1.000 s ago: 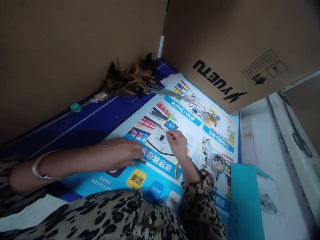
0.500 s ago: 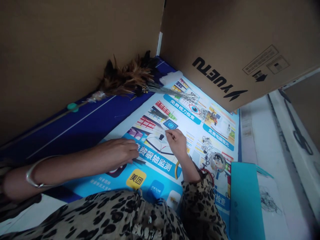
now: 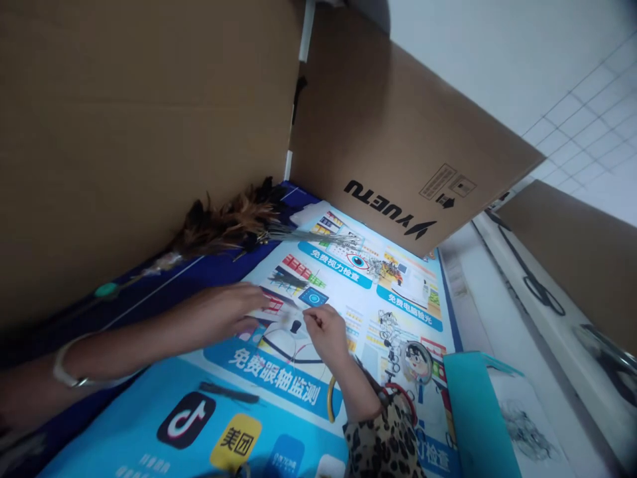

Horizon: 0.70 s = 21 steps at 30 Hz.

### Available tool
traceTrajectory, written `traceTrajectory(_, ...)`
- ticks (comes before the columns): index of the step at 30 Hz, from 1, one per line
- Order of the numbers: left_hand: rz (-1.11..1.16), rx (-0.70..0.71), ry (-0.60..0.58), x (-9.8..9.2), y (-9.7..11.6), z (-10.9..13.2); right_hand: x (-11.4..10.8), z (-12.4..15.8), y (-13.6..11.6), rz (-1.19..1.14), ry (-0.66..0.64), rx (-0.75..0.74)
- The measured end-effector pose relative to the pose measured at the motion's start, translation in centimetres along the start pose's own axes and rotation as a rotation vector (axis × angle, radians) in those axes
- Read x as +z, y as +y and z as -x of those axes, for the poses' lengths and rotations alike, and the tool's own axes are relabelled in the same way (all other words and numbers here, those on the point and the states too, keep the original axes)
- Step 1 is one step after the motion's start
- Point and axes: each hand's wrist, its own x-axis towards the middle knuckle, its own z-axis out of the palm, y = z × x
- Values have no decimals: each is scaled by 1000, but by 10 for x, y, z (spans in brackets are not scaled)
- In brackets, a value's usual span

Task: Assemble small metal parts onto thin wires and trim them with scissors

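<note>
- I see my left hand (image 3: 226, 312) lying over the glossy blue-and-white printed poster (image 3: 318, 372), fingertips pinched on what looks like a thin dark wire piece near the red-striped print; grasping it, I judge, though the tips blur.
- My right hand (image 3: 323, 332) sits just beside it, thumb and forefinger closed on the other end of a fine strand, likely so both hands can steady it.
- A dark bundle of thin wires (image 3: 229, 392) lies loose on the poster, near my left forearm.
- A brown feather duster (image 3: 223, 226) rests against the tall cardboard wall (image 3: 124, 133), out of the way.
- A teal box (image 3: 472, 411) stands at my right.
</note>
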Motion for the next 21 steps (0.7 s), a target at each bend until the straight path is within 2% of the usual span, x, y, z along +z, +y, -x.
traceTrajectory(3, -45, 2, 15, -2, -20, -40, 0, 0, 0, 4, 4, 3)
traceTrajectory(5, -75, 47, 15, 4, -30, -63, 0, 0, 0, 8, -1, 7)
traceTrajectory(9, -130, 80, -65, 21, -40, -94, 0, 0, -1, 23, -14, 5)
traceTrajectory(14, -216, 63, -88, 26, -38, -113, 1, 0, 1, 27, -18, -7)
traceTrajectory(21, -239, 9, -133, 25, -33, -120, -2, 1, -2, 27, -37, -9)
